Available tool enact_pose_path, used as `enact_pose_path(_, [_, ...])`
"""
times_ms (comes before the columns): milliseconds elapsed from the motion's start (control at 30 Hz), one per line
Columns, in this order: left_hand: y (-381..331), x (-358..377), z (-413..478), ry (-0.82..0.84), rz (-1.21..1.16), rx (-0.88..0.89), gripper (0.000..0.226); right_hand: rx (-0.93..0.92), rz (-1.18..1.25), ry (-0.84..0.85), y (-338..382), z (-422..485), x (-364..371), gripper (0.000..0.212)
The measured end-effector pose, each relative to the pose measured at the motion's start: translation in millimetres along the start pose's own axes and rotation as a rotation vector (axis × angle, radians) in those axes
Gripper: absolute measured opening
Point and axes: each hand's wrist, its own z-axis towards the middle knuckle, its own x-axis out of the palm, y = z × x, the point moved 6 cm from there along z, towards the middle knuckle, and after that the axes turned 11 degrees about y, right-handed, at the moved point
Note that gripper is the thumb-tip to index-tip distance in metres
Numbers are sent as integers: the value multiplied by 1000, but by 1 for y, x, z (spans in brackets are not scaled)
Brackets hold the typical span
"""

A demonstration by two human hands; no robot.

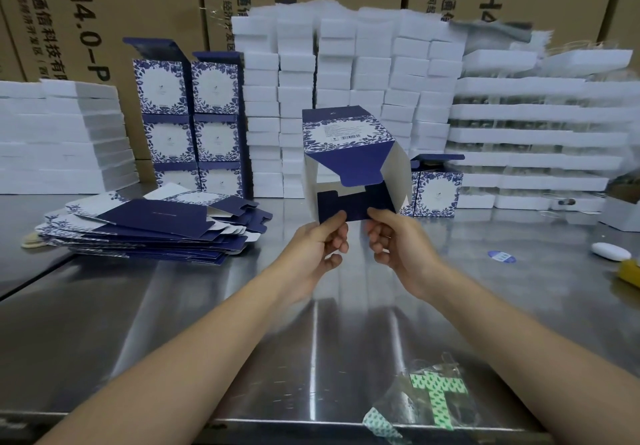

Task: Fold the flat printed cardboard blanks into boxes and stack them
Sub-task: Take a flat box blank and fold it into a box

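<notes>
Our fingers pinch the bottom flap of a half-folded box, left hand and right hand both curled on it, held above the steel worktop. One pile of flat blanks lies left; six folded boxes are stacked behind, and one more box stands to the right.

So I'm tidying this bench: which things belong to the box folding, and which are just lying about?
Job:
- half-folded box, pinched by left hand and right hand
- flat blanks
- stacked finished boxes
- single finished box

Lying about:
- white oval object
- blue sticker
- green-patterned packet
</notes>
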Motion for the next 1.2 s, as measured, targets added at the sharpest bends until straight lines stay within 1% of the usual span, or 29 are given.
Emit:
enact_pose_path(67, [0,0,1,-5,-12,2,35,-13,8,-1,1,1,-1,23])
enact_pose_path(267, [2,-1,2,-21,-6,-9,36,-22,26,-15,-2,4,-5,25])
enact_pose_path(400, [1,1,2,6,32,12,34,22,-2,60,-6,3,0,23])
enact_pose_path(467, [0,-2,1,-12,49,28,30,40,-25,65,-7,2,2,24])
enact_pose_path(600, [-4,-7,0,-19,79,28,30,42,-80,12,-6,0,2,30])
enact_pose_path(700, [0,-6,1,-47,99,-18,31,43,-15,-37,-8,0,2,29])
enact_pose_path(800, [4,-9,2,-135,55,-44,34,71,73,-103,-9,0,-1,29])
enact_pose_path(900, [1,-17,3,-201,-10,16,28,95,94,-120,-7,-1,-4,30])
enact_pose_path(967, [-3,-18,2,-217,15,64,22,99,50,-124,-6,-2,-4,29])
enact_pose_path(1033, [-7,-20,1,-239,43,75,21,86,19,-149,-5,-2,-5,29])
enact_pose_path(1067, [-7,-22,1,-249,46,65,24,72,14,-167,-5,-2,-5,30])
enact_pose_path(1133, [-5,-25,3,-269,49,36,36,49,6,-195,-4,-2,-7,32])
enact_pose_path(1200, [-3,-26,3,-294,50,25,40,37,3,-213,-4,-2,-9,32])
